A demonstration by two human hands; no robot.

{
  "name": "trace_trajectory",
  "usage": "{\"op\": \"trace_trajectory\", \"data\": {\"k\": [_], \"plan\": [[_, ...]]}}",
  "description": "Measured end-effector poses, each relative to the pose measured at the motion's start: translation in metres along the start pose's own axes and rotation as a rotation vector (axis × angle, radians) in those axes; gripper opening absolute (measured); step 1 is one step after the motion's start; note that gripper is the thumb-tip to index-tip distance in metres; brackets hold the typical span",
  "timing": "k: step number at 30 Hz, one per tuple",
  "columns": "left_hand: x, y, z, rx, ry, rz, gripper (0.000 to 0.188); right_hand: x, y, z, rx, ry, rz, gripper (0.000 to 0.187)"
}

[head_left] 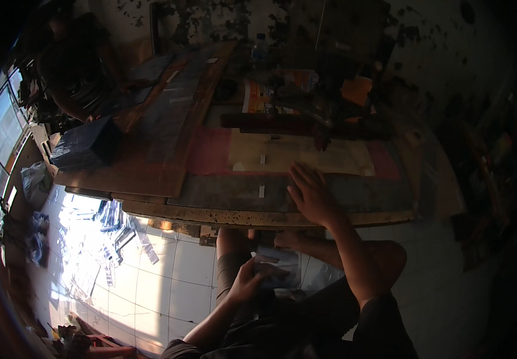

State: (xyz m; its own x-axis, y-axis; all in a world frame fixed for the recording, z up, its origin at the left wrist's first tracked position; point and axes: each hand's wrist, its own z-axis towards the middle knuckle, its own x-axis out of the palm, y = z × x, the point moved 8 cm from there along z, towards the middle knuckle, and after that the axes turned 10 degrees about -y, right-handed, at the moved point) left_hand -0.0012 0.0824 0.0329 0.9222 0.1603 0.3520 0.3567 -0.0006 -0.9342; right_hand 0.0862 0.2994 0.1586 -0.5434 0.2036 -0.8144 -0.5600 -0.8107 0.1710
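My right hand (312, 194) lies over the workbench with its fingers stretched out. Its fingertips reach the near edge of a pale yellow sheet (306, 157), which rests on a pinkish-red sheet (209, 151). Small white strips lie nearby: one strip (262, 160) on the yellow sheet, another strip (262, 191) on the dark board. Above my lap, my left hand (248, 282) is closed, fingers bent toward a shiny, see-through plastic piece (288, 266). What is between those fingers is too dim to make out.
A dark metal press-like machine (321, 113) with a long bar stands behind the sheets. To the left are a brown board (157, 143) and a dark box (85, 143). Another person (76, 60) sits at the far left. Scraps (118, 230) litter the sunlit tiled floor.
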Motion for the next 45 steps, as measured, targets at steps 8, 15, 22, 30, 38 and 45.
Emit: {"op": "trace_trajectory", "data": {"k": [8, 15, 22, 30, 38, 45], "plan": [[0.0, 0.001, 0.004, 0.033, 0.018, -0.004, 0.032, 0.007, -0.004, 0.003, 0.02, 0.019, 0.019, 0.053], [0.003, -0.001, 0.003, 0.029, 0.01, -0.082, 0.031, 0.004, -0.002, 0.003, 0.029, 0.019, 0.037, 0.053], [0.0, 0.005, 0.005, 0.043, 0.035, -0.05, 0.035, 0.002, -0.001, 0.003, 0.022, 0.002, 0.029, 0.051], [0.0, 0.006, 0.007, -0.013, 0.02, -0.02, 0.036, 0.007, -0.003, 0.002, 0.05, 0.035, 0.038, 0.056], [0.0, 0.004, 0.009, -0.025, 0.01, -0.037, 0.036, 0.001, 0.0, 0.003, 0.061, 0.02, 0.042, 0.055], [-0.002, 0.007, 0.01, -0.01, 0.004, -0.019, 0.036, -0.002, 0.0, 0.003, 0.061, 0.03, 0.035, 0.056]]}}
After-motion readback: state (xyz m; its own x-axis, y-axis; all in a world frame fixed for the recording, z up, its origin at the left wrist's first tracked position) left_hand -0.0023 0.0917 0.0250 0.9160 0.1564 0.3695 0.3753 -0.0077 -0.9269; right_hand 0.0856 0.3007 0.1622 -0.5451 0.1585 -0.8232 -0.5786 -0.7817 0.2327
